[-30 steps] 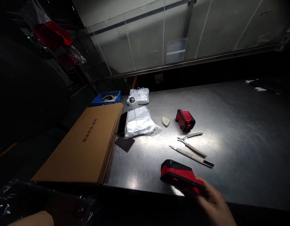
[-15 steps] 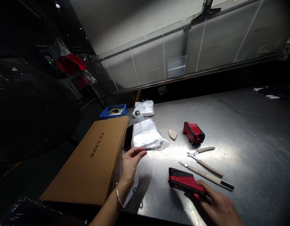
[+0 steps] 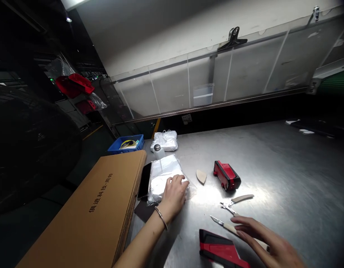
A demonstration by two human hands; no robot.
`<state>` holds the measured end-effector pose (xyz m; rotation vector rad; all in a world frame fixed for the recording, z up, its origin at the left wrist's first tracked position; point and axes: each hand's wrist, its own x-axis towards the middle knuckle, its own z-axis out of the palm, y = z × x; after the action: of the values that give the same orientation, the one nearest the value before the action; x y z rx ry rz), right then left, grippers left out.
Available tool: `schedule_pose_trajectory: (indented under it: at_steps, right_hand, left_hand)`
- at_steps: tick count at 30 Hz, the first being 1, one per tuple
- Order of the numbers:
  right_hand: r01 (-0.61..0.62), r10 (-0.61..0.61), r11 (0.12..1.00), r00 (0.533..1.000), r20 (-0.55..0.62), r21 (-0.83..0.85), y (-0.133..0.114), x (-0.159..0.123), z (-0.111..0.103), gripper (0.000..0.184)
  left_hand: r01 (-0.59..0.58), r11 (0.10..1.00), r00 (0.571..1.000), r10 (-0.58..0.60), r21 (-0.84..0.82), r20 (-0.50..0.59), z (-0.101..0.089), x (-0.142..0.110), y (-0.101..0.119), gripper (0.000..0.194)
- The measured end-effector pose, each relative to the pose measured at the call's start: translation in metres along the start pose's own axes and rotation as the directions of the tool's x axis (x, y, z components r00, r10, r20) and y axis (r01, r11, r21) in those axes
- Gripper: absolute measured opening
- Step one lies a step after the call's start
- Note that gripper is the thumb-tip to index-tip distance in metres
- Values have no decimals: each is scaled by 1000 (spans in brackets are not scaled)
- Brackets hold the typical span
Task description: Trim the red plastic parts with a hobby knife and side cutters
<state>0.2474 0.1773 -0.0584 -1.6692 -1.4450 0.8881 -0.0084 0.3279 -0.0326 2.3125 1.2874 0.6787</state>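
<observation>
My left hand [image 3: 174,195] rests on a stack of clear plastic bags [image 3: 162,178], its fingers bent and slightly apart; their undersides are hidden. Over a craft knife [image 3: 229,227] hovers my right hand [image 3: 265,240], thumb and fingers parted, with nothing between them. Just left of it, a red-and-black plastic housing [image 3: 219,247] lies on the table, cut off by the lower picture edge. Beyond the knife are nippers [image 3: 230,204] with beige handles, one handle partly behind my right fingers. Another red-and-black housing [image 3: 227,175] stands farther back, beside a beige leaf-shaped piece [image 3: 201,176].
Flat cardboard [image 3: 105,193] is stacked on the left, next to a black flat object [image 3: 144,180]. Behind the bags stand a pump bottle [image 3: 159,152], a white wrapped bundle [image 3: 165,140] and a blue bin [image 3: 127,144] with tape. A clear panel [image 3: 172,91] spans the back.
My right hand has let go of the near red-and-black housing and moved over the knife. My left hand has gone from a pinch at the bags' near edge to lying over them. The view has shifted.
</observation>
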Motion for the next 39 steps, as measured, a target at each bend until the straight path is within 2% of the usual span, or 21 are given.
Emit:
schedule_pose_trajectory:
  at_steps: [3,4,10,13,15,18,20,24,27,30,32,34,35,38,39]
  right_hand:
    - [84,-82,995,996,42,-43,-22,30,16,29]
    - [107,-103,993,993,64,-53,-28,41,23,28]
    - [124,-98,977,984,151,-172,-62,108,71,42]
    - [72,-37,973,986,160,-218,-73,129,87,28]
    - [18,17,979,986,167,-203,-74,138,92,21]
    - [-64,89,991,970,224,-114,-65,146,96,23]
    - [-114,119,993,951,284,-34,-57,148,100,24]
    - [-186,144,978,925,351,90,-48,150,104,23]
    - [-238,153,957,902,403,169,-44,149,100,26]
    - [-295,177,928,887,427,228,-39,149,94,29]
    - [-326,202,911,887,416,253,-35,149,93,29]
    - [-347,219,896,889,403,278,-32,150,95,28]
    - [-353,222,889,890,398,292,-32,150,98,28]
    - [-356,218,873,896,388,332,-33,150,105,29]
    - [-354,213,870,898,385,344,-33,150,107,29]
  left_hand:
    - [-39,997,995,31,74,96,-3,8,-6,14]
    - [-30,996,994,21,87,111,-4,11,-9,9]
    - [92,996,994,-94,21,61,-4,39,-32,22]
    - [76,996,997,-75,-55,9,-7,42,-33,14]
    - [59,996,993,-65,-71,-97,-10,34,-29,18]
    - [46,998,969,-57,-53,-239,-9,13,-23,27]
    - [40,998,967,-48,-40,-252,-5,2,-21,23]
    - [1,1000,988,-4,-21,-152,1,-3,-27,7]
    - [-62,998,998,62,2,-28,-4,0,-37,19]
    - [-107,993,993,103,56,59,-13,-4,-41,22]
    - [-94,989,994,85,115,75,-16,-9,-36,19]
    - [-53,983,997,44,175,58,-16,-15,-25,5]
    - [-34,980,999,26,197,45,-13,-18,-18,7]
    - [-4,976,1000,0,219,18,0,-22,3,43]
    - [4,977,1000,-7,215,14,5,-22,8,43]
